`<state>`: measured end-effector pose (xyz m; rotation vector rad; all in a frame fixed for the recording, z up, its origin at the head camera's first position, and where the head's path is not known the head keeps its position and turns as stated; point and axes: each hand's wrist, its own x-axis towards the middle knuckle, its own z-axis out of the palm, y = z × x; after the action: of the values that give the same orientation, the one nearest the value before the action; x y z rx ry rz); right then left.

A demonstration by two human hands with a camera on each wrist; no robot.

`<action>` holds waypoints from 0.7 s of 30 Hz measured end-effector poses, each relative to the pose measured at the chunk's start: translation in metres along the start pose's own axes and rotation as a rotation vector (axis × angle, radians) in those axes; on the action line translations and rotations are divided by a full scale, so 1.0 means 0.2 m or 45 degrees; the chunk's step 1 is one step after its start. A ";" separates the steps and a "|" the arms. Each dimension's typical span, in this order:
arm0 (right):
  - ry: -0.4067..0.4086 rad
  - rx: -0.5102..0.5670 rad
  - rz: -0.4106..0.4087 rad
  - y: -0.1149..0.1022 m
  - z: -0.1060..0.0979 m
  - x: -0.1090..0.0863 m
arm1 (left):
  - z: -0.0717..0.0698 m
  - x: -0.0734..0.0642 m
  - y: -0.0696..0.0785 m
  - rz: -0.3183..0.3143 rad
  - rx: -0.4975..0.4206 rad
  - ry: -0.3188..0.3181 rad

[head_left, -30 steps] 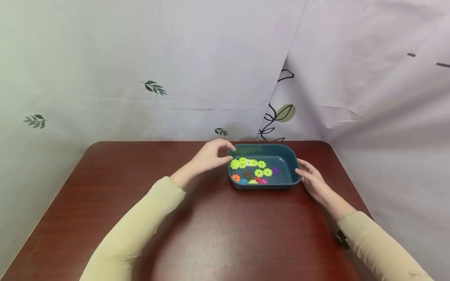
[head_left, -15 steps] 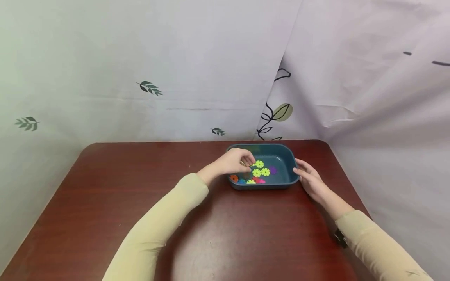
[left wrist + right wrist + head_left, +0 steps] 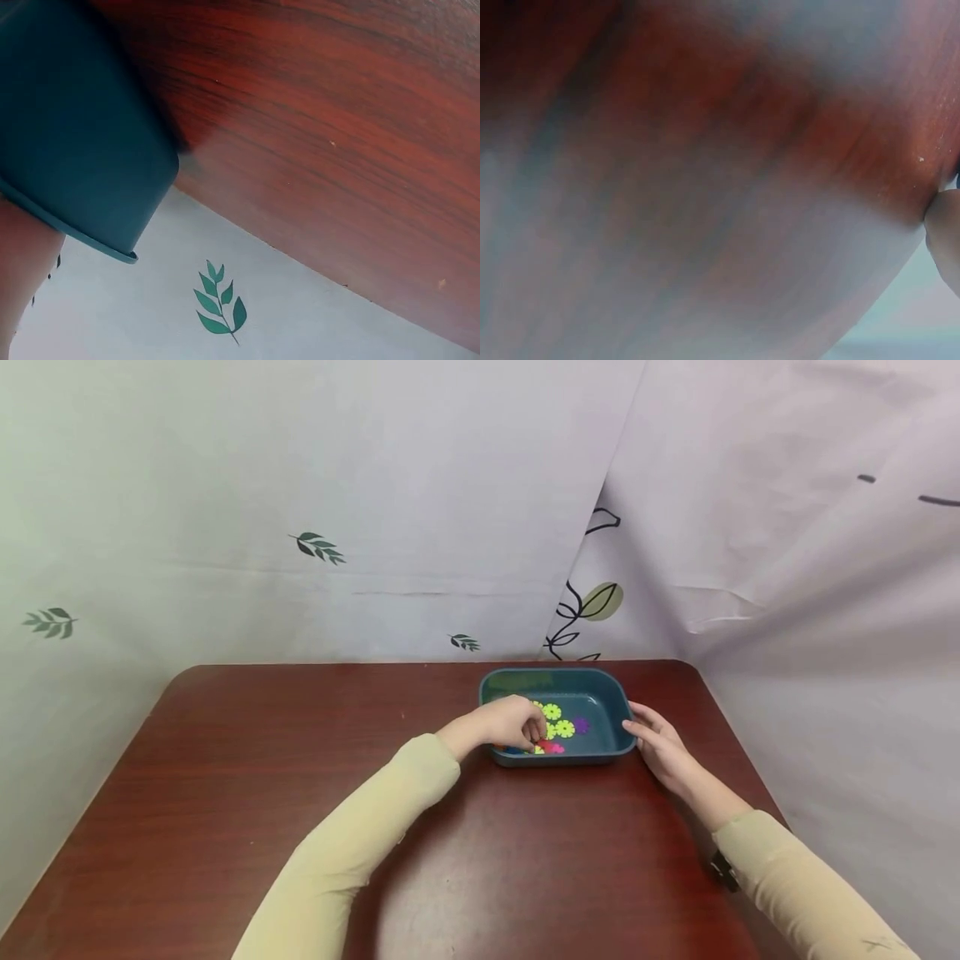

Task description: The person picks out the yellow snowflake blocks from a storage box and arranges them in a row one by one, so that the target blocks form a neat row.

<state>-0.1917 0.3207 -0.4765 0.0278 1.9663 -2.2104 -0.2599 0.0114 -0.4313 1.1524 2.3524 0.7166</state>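
Head view: left hand (image 3: pixel 508 725) is down inside the teal tray (image 3: pixel 592 680), fingers curled over the near-left pile of flower discs (image 3: pixel 558 728). Whether it actually pinches a disc I can't tell, the fingertips hide the contact. Right hand (image 3: pixel 660 745) sits against the tray's right outer wall, fingers relaxed and straight, bracing it, holding nothing. Tray is at the far-right part of the red-brown table (image 3: pixel 300 793), long axis running left-right. Visible discs lie just right of the left fingertips, so the left hand is clearly nearer. Left wrist view shows only the tray's outer wall (image 3: pixel 75 150); right wrist view is blurred
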 end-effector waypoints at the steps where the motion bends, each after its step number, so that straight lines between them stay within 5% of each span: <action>1: 0.003 0.007 0.003 0.00 0.00 0.00 | 0.01 0.00 0.00 0.000 0.033 -0.011; 13: 0.014 -0.009 0.015 0.00 -0.01 -0.02 | 0.08 0.01 0.03 -0.097 0.326 -0.009; 21: -0.003 -0.010 -0.004 0.00 0.00 -0.01 | 0.07 0.02 0.04 -0.160 0.398 0.001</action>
<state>-0.1898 0.3206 -0.4771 0.0209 1.9752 -2.2037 -0.2491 0.0215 -0.4387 1.1109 2.5741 0.3125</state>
